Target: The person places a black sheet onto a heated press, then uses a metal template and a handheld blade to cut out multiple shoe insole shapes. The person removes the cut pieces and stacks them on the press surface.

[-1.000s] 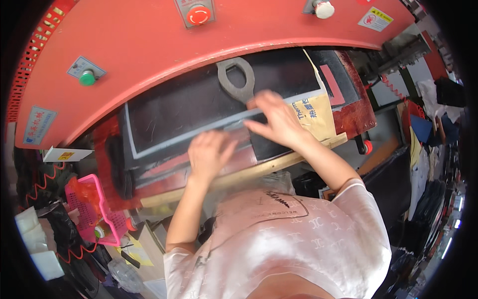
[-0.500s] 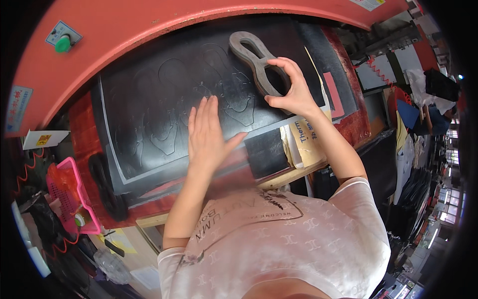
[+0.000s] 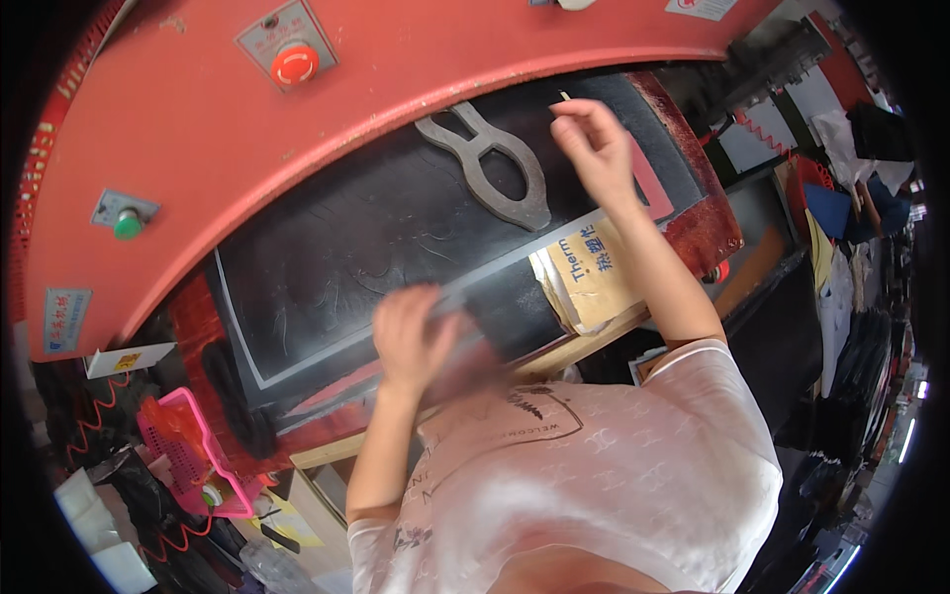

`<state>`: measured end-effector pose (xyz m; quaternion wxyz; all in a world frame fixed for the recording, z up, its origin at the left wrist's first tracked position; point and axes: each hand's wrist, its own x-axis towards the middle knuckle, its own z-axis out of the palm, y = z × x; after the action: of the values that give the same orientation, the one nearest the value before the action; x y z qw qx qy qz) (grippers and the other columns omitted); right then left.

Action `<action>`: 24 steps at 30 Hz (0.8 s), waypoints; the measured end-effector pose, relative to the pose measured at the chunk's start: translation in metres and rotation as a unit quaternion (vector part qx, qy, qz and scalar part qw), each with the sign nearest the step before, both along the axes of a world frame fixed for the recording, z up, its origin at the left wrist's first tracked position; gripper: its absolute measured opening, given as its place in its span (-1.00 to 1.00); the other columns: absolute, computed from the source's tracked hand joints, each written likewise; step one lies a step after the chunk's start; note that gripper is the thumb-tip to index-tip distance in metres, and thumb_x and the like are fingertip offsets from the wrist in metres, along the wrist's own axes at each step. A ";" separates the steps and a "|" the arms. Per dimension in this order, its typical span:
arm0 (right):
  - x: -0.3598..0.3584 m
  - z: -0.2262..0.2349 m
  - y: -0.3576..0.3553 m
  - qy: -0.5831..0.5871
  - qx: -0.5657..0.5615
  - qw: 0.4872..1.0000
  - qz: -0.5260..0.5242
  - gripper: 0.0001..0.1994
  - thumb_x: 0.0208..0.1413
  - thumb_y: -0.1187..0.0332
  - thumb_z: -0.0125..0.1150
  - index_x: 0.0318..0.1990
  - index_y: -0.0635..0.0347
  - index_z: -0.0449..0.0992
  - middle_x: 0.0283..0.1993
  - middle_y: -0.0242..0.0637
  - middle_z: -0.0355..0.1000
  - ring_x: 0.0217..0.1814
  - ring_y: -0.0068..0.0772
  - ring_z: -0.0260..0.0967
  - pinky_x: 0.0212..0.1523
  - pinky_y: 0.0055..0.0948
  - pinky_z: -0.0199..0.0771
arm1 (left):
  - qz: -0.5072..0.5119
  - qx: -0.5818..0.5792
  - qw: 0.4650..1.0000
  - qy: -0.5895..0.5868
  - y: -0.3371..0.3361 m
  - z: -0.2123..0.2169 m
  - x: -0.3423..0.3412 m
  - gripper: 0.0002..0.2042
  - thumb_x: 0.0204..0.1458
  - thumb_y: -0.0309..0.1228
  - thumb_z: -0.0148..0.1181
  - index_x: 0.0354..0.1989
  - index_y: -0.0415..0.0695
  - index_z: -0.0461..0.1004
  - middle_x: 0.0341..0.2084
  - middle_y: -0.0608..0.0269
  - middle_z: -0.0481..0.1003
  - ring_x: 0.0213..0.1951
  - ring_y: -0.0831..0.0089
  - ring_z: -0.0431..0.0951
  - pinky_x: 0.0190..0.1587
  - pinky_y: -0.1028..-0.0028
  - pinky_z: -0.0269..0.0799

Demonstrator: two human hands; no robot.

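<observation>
Left hand (image 3: 411, 337): blurred, laid at the near edge of the black sheet (image 3: 376, 238) that covers the press bed; fingers curl over the sheet's edge, though whether they pinch it or only press on it cannot be told.

Right hand (image 3: 594, 144): raised over the far right part of the sheet, thumb and forefinger pinched together on a small pale sliver (image 3: 564, 97), the other fingers loosely folded.

Metal cutting die (image 3: 490, 163): grey, looped outline with two openings, lying flat on the black sheet, just left of the right hand and not touched by it; well apart from the left hand.

Tan paper wrap (image 3: 594, 272): at the sheet's near right corner, below the right forearm.

Red machine housing (image 3: 396, 69): arches over the bed, carrying a red push button (image 3: 294, 63) and a green button (image 3: 127, 226).

Pink plastic basket (image 3: 183, 450): low left, beside the machine.

Surroundings: cluttered workshop, dark stacked goods at right.
</observation>
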<state>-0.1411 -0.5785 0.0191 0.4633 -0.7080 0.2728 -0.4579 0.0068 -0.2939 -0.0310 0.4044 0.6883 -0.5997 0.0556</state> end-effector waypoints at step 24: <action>-0.009 -0.097 0.028 0.291 -0.255 0.918 0.083 -0.78 0.01 0.21 0.26 -0.38 0.18 0.52 -0.28 -0.19 0.39 -0.13 -0.09 0.32 -0.05 -0.19 0.32 | 0.122 0.115 0.985 -0.049 -0.069 -0.040 0.047 -0.78 -0.05 -0.32 0.29 -0.64 -0.11 0.47 -0.61 0.20 0.44 -0.47 0.18 0.49 -0.38 0.26 0.42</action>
<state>-0.1497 -0.5504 -0.0774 0.2035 -0.9241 0.2099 -0.2461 0.0540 -0.3629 -0.0713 0.2828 0.7947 -0.5328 0.0686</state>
